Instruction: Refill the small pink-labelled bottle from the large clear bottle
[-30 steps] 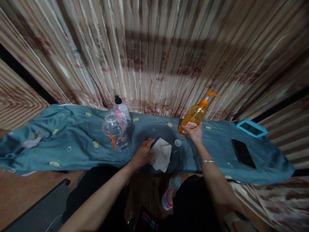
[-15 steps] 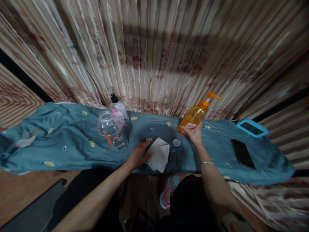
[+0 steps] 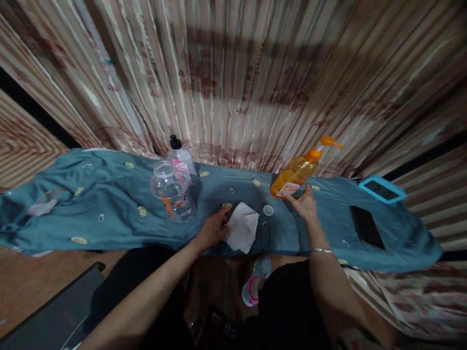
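Observation:
My left hand (image 3: 212,229) rests on the blue cloth at the left edge of a folded white tissue (image 3: 242,227), thumb and fingers apart and the thumb touching the tissue. Right of the tissue lies a small, round, whitish cap (image 3: 268,210). My right hand (image 3: 304,203) is open beside the base of an orange pump bottle (image 3: 294,176), its thumb by the label and its fingers spread away from the bottle. The bottle stands on the cloth, part full of orange liquid, its pump nozzle pointing right.
A clear plastic bottle without a cap (image 3: 174,194) stands left of my left hand, before a black-topped pump bottle (image 3: 184,163). At right lie a black phone (image 3: 367,227) and a blue-framed digital clock (image 3: 382,189). The patterned cloth (image 3: 120,214) covers the narrow table; a striped curtain (image 3: 233,87) hangs behind.
My right hand has loosened from the orange pump bottle and shifted right, its fingers opening. The bottle stays in place. My left hand stays at the tissue. The whole view has shifted slightly.

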Available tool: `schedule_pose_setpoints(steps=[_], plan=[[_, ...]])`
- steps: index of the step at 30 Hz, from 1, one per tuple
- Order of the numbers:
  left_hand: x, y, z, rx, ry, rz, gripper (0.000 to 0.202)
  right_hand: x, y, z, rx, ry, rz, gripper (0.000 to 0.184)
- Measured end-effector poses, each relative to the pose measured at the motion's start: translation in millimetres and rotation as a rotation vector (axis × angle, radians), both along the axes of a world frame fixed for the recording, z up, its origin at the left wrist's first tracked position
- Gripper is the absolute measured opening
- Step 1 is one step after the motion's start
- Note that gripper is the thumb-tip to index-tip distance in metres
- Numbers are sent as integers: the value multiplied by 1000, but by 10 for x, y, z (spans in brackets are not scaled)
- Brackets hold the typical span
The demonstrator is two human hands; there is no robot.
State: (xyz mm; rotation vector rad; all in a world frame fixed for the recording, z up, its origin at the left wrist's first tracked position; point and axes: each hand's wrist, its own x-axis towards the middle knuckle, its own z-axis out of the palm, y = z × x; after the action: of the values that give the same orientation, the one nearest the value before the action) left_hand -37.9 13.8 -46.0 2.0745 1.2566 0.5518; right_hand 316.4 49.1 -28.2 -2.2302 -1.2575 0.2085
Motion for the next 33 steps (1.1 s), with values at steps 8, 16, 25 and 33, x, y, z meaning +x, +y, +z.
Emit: schedule_pose_setpoints(steps=[8, 16, 25, 33], plan=[[-98, 211, -41, 109, -202, 132, 57, -55, -296, 314, -211, -312, 42, 33], [-129, 277, -199, 46, -329, 246, 64, -986, -225, 132, -51, -106, 732, 29], [-222, 218, -122, 53, -105, 180, 69, -1367, -306, 66, -120, 160, 1100, 28], [-176, 135, 16, 65, -83, 193, 60, -1213, -203, -12, -71, 144, 960, 32]])
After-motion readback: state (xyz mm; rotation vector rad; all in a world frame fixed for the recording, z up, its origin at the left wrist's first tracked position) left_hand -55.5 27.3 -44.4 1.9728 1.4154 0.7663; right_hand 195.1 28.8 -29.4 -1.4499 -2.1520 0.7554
